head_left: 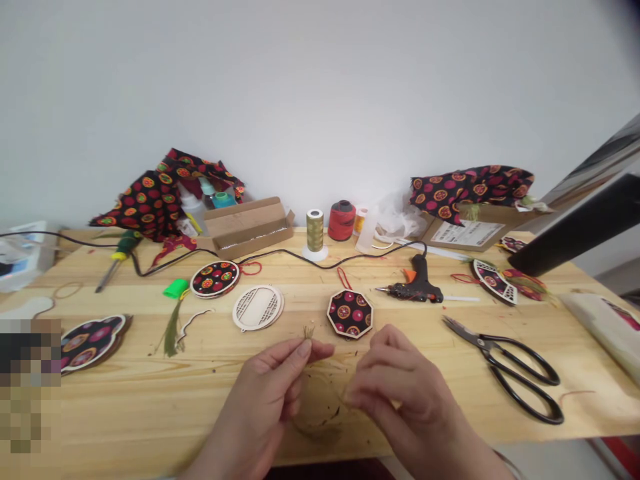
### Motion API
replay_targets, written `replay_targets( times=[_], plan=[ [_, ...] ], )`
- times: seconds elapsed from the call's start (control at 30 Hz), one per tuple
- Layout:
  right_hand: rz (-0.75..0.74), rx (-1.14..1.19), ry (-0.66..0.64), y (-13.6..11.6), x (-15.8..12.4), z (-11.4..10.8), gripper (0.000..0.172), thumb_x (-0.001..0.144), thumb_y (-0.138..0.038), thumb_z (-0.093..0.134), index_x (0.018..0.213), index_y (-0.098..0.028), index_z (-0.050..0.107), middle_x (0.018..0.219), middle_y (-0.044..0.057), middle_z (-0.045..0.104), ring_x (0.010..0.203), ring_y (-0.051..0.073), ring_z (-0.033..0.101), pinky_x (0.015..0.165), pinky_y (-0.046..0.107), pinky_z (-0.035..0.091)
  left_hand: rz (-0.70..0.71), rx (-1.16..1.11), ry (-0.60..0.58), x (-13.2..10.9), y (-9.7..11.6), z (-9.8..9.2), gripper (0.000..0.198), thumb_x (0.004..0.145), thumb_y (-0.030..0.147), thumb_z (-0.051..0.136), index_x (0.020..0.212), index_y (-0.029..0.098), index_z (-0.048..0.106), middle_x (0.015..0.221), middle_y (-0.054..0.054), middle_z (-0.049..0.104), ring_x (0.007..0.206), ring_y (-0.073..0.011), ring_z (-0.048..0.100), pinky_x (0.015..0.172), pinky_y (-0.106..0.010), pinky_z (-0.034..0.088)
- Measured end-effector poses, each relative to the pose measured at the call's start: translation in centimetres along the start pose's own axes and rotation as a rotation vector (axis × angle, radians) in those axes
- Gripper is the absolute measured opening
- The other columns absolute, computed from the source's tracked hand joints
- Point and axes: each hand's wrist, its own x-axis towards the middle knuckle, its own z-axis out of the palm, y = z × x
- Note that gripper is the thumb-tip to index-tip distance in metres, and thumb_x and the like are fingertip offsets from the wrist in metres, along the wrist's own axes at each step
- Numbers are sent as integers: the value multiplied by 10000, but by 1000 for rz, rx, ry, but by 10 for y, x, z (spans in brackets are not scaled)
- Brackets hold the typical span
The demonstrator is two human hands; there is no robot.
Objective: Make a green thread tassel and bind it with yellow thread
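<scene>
Left hand [270, 393] pinching tuft [309, 331], right hand [400, 390] curled beside it, grip unclear, octagon ornament [350, 313] just behind them

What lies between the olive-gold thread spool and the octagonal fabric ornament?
Head view: between thread spool and octagonal ornament, the black cable crosses, with the ornament's red loop just below; otherwise bare wood.

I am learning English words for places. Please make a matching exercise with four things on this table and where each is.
Things:
1 scissors
2 glue gun
3 red spool
4 tuft

Places:
A beside the gold spool
B pinched in the left hand
C front right
D just right of the octagon

Pairs: 1-C, 2-D, 3-A, 4-B
</scene>
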Motion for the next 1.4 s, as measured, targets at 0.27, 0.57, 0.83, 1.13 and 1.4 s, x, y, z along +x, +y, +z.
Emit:
replay_targets(
  times=[0.27,0.57,0.83,1.13,1.4],
  plan=[
    [89,-144,-165,-7,9,-1,191,845,-83,526,691,-177,587,699,3,577,759,148,460,711,299,386,-33,86,-107,-7,0,10,272,744,391,662,616,151,675,417,107,236,424,-67,145,400,-211,128],
    [163,-169,-31,1,15,-3,200,854,-102,517,693,-184,603,669,14,532,749,166,446,668,291,389,18,203,-141,-14,3,14,284,782,342,629,594,148,716,375,78,323,395,-70,215,396,-222,168],
    [187,-144,-29,5,13,-1,189,838,-54,522,713,-174,598,705,8,549,780,157,455,693,280,389,5,156,-145,-12,1,14,268,750,348,670,574,147,647,512,56,419,423,-54,246,392,-204,158],
    [424,196,280,19,9,6,183,877,-244,523,745,-178,630,728,16,597,707,143,523,659,268,399,-6,140,-147,-12,-2,10,238,759,331,656,628,134,679,487,63,372,445,-66,246,408,-200,165],
    [797,828,171,16,2,21,222,677,-385,726,787,-192,733,673,-9,667,646,117,542,665,250,412,49,194,-170,-11,-4,11,284,783,328,627,558,155,618,469,68,343,453,-85,238,425,-218,182]
  ],
)
